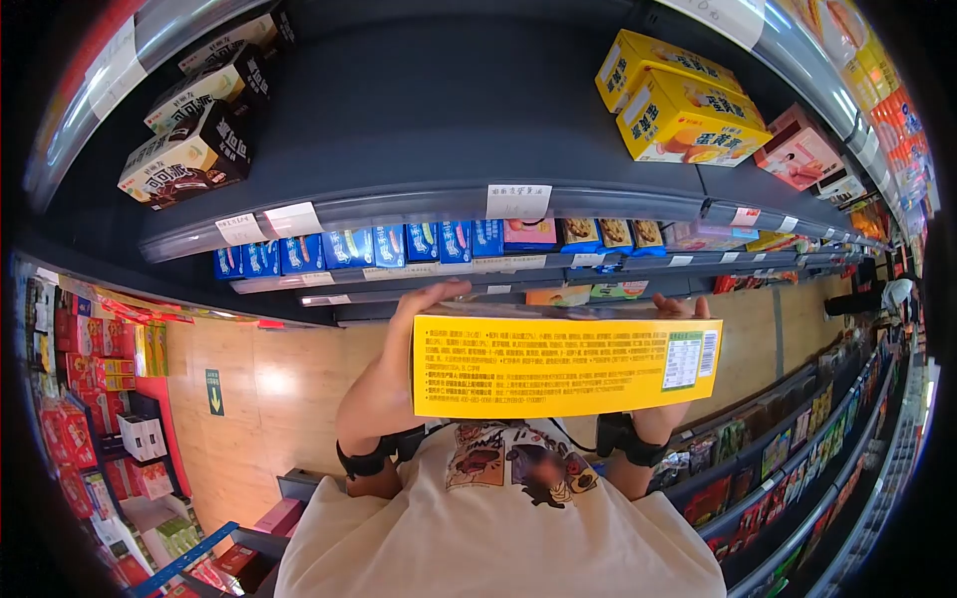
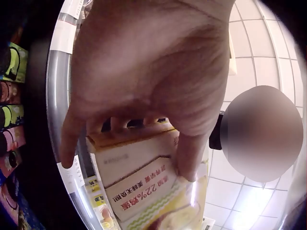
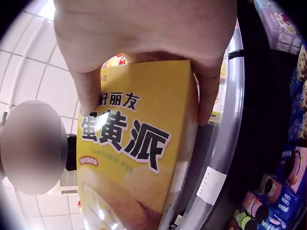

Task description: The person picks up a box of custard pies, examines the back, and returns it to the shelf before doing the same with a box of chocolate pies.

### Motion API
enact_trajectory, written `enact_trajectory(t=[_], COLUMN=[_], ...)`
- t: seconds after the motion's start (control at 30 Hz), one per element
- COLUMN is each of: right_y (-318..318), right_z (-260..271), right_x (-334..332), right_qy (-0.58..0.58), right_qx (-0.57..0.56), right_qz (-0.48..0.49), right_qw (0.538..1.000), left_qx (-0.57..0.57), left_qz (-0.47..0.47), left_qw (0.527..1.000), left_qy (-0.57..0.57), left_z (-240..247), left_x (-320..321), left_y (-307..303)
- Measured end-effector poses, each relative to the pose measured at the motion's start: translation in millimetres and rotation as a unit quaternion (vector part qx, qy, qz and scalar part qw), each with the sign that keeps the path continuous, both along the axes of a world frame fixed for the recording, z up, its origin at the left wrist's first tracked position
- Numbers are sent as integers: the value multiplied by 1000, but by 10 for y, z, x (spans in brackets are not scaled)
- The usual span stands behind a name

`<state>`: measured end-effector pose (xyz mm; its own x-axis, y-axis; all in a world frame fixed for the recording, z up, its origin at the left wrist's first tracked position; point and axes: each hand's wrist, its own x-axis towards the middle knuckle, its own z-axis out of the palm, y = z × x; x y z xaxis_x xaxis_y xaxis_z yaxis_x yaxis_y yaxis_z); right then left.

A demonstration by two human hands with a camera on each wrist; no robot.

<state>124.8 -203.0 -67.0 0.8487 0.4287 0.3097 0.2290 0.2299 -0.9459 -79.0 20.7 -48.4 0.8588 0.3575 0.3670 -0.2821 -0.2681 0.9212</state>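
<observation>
A yellow egg-yolk pie box point(image 1: 568, 369) is held level between both hands in front of the chest, its side of small print and a barcode facing up in the head view. My left hand point(image 1: 427, 304) grips its left end; in the left wrist view the thumb point(image 2: 191, 158) lies along the printed face, while some fingers are hidden behind the end. My right hand point(image 1: 684, 307) grips the other end. The right wrist view has that hand's fingers and thumb on opposite sides of the carton point(image 3: 134, 129), near its top.
A dark shelf point(image 1: 439, 110) stands ahead, with similar yellow boxes point(image 1: 688, 115) at the right and dark-and-cream boxes point(image 1: 189, 154) at the left. Blue packs point(image 1: 374, 247) line the shelf below. Behind the body are another stocked shelf point(image 1: 788, 448) and wooden flooring point(image 1: 279, 399).
</observation>
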Motion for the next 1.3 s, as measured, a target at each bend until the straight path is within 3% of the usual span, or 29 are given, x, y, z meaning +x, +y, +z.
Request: enact_trajectory(t=[0.4, 0.6, 0.8, 1.0, 1.3], right_y=[119, 207, 322, 488, 775], right_z=[60, 13, 73, 63, 70], right_x=[-76, -20, -11, 34, 227], right_qy=[-42, -4, -46, -13, -37], right_qx=[-42, 23, -2, 23, 31], right_qz=[5, 29, 33, 38, 90], right_qw=[998, 999, 998, 999, 995], left_qx=[-56, -73, -66, -81, 21], left_qz=[30, 44, 42, 36, 83], left_qw=[997, 996, 993, 991, 995], left_qy=[-48, -31, -86, -99, -57], left_z=[115, 192, 107, 99, 102], left_x=[-73, -91, -47, -13, 38], left_y=[10, 29, 105, 240, 532])
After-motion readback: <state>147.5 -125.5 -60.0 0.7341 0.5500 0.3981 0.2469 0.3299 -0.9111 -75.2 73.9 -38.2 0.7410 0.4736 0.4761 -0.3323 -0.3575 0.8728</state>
